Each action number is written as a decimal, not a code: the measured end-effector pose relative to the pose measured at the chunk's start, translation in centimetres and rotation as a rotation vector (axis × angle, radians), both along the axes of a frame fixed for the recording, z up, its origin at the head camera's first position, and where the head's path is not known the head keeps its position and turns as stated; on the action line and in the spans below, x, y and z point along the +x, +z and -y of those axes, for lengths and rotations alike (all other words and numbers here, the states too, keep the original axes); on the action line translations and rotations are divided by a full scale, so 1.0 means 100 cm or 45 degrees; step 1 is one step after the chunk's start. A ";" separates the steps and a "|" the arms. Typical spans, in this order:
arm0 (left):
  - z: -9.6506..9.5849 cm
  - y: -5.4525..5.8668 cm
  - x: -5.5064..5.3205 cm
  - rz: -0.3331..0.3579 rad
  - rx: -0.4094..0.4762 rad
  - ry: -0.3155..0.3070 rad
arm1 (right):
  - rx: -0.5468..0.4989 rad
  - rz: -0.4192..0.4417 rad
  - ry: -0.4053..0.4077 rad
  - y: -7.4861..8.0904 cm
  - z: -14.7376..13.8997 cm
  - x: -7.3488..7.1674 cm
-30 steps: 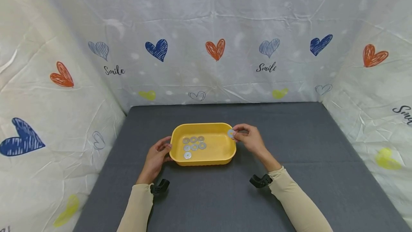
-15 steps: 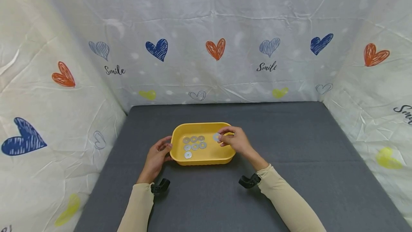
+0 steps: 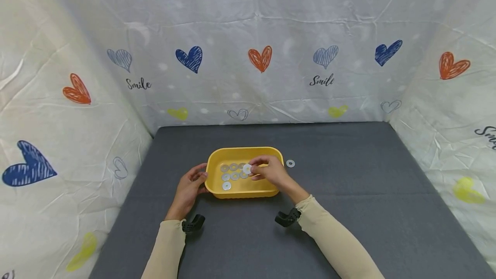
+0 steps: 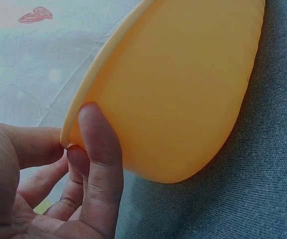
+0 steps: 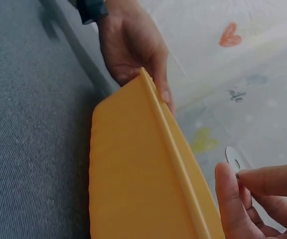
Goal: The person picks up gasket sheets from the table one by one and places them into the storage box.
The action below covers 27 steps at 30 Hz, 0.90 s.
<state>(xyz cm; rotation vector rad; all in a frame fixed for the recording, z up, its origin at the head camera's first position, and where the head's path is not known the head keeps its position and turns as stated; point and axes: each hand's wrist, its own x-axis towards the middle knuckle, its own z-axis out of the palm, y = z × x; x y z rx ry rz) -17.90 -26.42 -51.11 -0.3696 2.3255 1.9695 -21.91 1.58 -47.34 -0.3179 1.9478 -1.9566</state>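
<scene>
A yellow tray (image 3: pixel 253 187) stands on the table, and my left hand (image 3: pixel 187 193) pinches its left end. In the left wrist view, that hand's fingers and thumb meet over the tray's rim (image 4: pixel 83 89). Over the tray, my right hand (image 3: pixel 273 173) pinches a flat silver washer (image 3: pixel 247 168) between thumb and fingertips; the right wrist view has this washer (image 5: pixel 231 157) raised above the rim. Several washers (image 3: pixel 226 186) lie in rows in the left part of the tray, some partly covered by the held one. One more washer (image 3: pixel 290 163) lies on the table, just right of the tray.
A dark grey cloth (image 3: pixel 348 162) covers the table around the tray. White curtains (image 3: pixel 217 20) printed with hearts hang behind it and at both sides. Each wrist wears a black strap (image 3: pixel 193 223).
My right hand has carried the washer leftward from the tray's right rim to above the rows. This uncovers the washer on the table. The left hand and the tray have stayed put.
</scene>
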 end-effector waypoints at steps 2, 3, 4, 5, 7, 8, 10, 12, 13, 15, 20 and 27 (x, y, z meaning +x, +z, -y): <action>0.000 0.000 0.000 0.004 0.004 0.002 | 0.001 0.029 0.009 -0.001 0.003 -0.002; 0.000 0.001 0.000 0.006 0.007 0.005 | 0.007 0.041 0.013 -0.002 0.005 -0.003; 0.001 0.001 0.000 0.005 0.006 0.002 | 0.015 0.056 0.013 -0.003 0.007 -0.004; 0.001 0.000 -0.001 0.007 0.012 0.004 | 0.023 0.068 0.015 -0.004 0.009 -0.005; 0.002 0.000 -0.001 0.007 0.027 0.009 | 0.047 0.084 0.023 -0.007 0.013 -0.008; 0.002 0.000 -0.001 0.002 0.024 0.006 | 0.063 0.090 0.026 -0.008 0.015 -0.009; 0.002 0.000 -0.002 0.001 0.022 0.007 | 0.091 0.110 0.033 -0.010 0.019 -0.012; 0.002 0.000 -0.002 0.003 0.023 0.010 | 0.125 0.134 0.036 -0.013 0.022 -0.014; 0.002 -0.001 -0.001 0.001 0.016 0.007 | 0.140 0.145 0.035 -0.013 0.024 -0.015; 0.001 -0.001 -0.001 0.003 0.012 0.004 | 0.167 0.168 0.034 -0.015 0.027 -0.016; 0.001 0.000 0.000 -0.011 0.020 0.002 | 0.227 0.203 0.047 -0.022 0.032 -0.018; 0.001 0.000 -0.001 -0.009 0.024 0.009 | 0.337 0.185 0.060 -0.027 0.036 -0.020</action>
